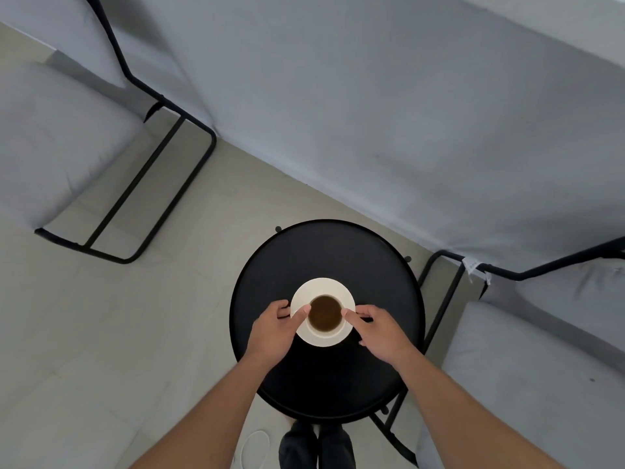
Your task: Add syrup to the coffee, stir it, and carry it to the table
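Observation:
A white cup of brown coffee [325, 313] stands on a white saucer [321, 287] over the middle of a round black table [338, 252]. My left hand [275, 328] grips the saucer's left edge, thumb on top beside the cup and fingers under the rim. My right hand [378, 330] holds the saucer's right edge the same way, thumb on the rim. I cannot tell whether the saucer rests on the table or hangs just above it. No syrup or spoon is in view.
A grey cushioned chair [57, 143] on a black metal frame stands at the left, and another grey chair [541, 367] at the right, close to the table. A grey wall [372, 96] runs behind. The floor is pale tile. My feet [316, 445] are at the table's near edge.

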Motion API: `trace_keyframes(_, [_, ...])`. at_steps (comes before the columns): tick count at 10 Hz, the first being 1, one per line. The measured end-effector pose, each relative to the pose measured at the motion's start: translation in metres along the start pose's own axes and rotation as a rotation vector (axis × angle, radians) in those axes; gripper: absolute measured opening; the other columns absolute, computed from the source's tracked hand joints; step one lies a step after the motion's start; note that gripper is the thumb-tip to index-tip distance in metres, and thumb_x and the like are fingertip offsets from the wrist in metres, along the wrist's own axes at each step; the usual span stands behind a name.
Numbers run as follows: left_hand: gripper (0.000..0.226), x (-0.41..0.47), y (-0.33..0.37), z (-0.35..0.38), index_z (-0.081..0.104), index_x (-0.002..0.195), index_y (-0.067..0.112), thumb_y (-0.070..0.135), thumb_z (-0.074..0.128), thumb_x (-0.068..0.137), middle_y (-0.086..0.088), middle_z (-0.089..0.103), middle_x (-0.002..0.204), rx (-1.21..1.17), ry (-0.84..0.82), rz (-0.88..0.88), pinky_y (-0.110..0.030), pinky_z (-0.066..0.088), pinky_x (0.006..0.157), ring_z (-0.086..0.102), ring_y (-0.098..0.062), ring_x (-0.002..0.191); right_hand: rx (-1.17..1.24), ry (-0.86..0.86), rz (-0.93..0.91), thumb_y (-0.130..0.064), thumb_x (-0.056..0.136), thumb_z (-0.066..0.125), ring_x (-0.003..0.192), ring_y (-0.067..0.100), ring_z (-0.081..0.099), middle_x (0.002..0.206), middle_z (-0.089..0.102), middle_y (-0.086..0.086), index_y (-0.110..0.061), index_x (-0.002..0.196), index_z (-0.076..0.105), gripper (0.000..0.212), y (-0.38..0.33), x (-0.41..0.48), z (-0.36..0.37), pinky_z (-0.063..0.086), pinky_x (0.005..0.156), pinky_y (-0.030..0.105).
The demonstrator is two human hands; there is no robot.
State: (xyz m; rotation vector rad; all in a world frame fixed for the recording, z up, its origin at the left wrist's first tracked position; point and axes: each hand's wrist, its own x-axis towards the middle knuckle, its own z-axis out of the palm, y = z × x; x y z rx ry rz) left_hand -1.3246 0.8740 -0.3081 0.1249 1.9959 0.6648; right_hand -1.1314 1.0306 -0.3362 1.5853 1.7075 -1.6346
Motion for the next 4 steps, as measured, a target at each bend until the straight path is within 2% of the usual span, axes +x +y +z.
trace_keyframes(1, [0.089, -0.005, 0.004, -0.002, 0.051, 0.166, 0.020, 0.073, 0.073, 0.098, 0.003, 0.066, 0.160, 0.011, -0.034, -0.008, -0.033, 0.049, 0.114, 0.065, -0.020, 0.144, -0.012, -0.025, -0.014, -0.075, 0.100, 0.066, 0.141, 0.022, 0.065, 0.160, 0.061, -0.001, -0.018, 0.163, 0.059, 0.085, -0.007, -0.006, -0.002, 0.056, 0.121, 0.050])
trace_keyframes(2, [0.085, -0.015, 0.006, -0.007, 0.051, 0.167, 0.020, 0.069, 0.072, 0.101, 0.001, 0.063, 0.164, 0.053, -0.058, -0.029, -0.036, 0.047, 0.119, 0.061, -0.022, 0.150, -0.056, -0.031, -0.022, -0.071, 0.103, 0.066, 0.151, 0.022, 0.059, 0.167, 0.058, 0.001, -0.015, 0.167, 0.053, 0.086, -0.016, -0.017, -0.004, 0.046, 0.119, 0.034])
trace_keyframes(3, [0.076, -0.035, 0.008, -0.016, 0.052, 0.165, 0.019, 0.061, 0.071, 0.105, 0.001, 0.063, 0.164, 0.066, -0.035, -0.008, -0.030, 0.044, 0.111, 0.061, -0.021, 0.150, -0.109, -0.026, -0.054, -0.067, 0.105, 0.066, 0.138, 0.020, 0.065, 0.162, 0.065, 0.003, -0.014, 0.158, 0.062, 0.075, -0.027, -0.037, -0.009, 0.045, 0.103, 0.031])
trace_keyframes(4, [0.071, -0.062, 0.019, -0.027, 0.054, 0.164, 0.018, 0.057, 0.071, 0.108, 0.001, 0.064, 0.162, 0.076, -0.007, -0.011, -0.028, 0.044, 0.111, 0.063, -0.019, 0.147, -0.157, -0.005, -0.037, -0.067, 0.106, 0.065, 0.124, 0.021, 0.069, 0.158, 0.067, 0.009, -0.009, 0.152, 0.065, 0.074, -0.045, -0.064, -0.021, 0.050, 0.105, 0.037])
